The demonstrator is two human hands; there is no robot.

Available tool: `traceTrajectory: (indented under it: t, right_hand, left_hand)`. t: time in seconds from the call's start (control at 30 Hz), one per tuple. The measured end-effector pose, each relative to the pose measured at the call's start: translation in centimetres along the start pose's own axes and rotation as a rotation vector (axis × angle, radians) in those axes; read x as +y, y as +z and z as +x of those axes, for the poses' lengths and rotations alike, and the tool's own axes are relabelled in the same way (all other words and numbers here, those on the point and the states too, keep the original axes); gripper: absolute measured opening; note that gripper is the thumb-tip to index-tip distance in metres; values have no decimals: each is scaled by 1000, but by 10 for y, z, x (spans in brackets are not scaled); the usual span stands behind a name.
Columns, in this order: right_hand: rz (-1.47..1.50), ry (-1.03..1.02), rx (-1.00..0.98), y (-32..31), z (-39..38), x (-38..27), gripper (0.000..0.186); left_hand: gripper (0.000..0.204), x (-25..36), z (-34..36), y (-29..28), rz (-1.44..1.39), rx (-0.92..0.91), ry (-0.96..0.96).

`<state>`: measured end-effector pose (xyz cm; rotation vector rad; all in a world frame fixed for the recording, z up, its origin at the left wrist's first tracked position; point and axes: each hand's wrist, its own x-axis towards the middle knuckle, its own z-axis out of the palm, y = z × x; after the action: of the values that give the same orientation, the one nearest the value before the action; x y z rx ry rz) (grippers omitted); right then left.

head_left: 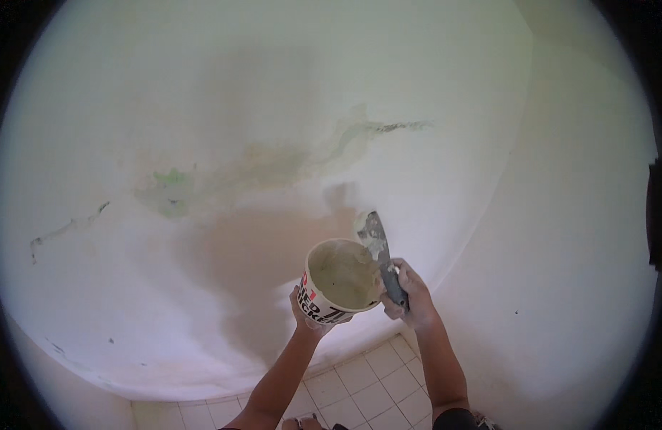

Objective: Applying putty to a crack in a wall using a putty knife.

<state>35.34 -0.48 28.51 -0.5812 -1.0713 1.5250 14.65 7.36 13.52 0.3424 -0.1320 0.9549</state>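
Observation:
My left hand (307, 317) is closed round the lower side of a white paper bucket (324, 304) with dark and red print, holding it up tilted. Inside the bucket lies a grey-beige paste (339, 279) that looks like wall filler. In my right hand (411, 290) is a putty knife (380, 251), gripped by its dark handle with the blade pointing up. Pale filler clings to the blade, which stands at the bucket's right rim. Part of the left fingers is hidden behind the bucket.
Ahead is a pale wall (431, 57) with a long smeared filler streak (274, 166). Dark crack marks show at its right end (403, 127) and farther left (73, 228). A side wall (560, 236) meets it at right. Below lies a white tiled floor (360, 390).

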Motion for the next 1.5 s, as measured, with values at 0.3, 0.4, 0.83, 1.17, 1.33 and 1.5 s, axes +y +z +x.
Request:
traceTrajectory:
  t: [0.3, 0.4, 0.83, 1.17, 1.33, 1.5]
  right_hand:
    - [-272, -304, 97, -4, 51, -54, 23]
    - [-349, -334, 75, -8, 49, -61, 23]
    - [-593, -395, 154, 0, 49, -79, 29]
    - [-1391, -980, 428, 6, 122, -85, 36]
    - [-1518, -768, 495, -8, 149, -69, 44]
    - [-1474, -810, 459, -23, 163, -59, 46]
  left_hand:
    - [89, -7, 56, 43, 2, 107, -30]
    - [89, -6, 59, 45, -26, 94, -44]
    - [89, -14, 65, 49, -77, 41, -64]
    - [97, -19, 79, 33, -15, -64, -62]
    - [95, -21, 88, 13, -49, 12, -57]
    - [97, -20, 75, -8, 34, 8, -27]
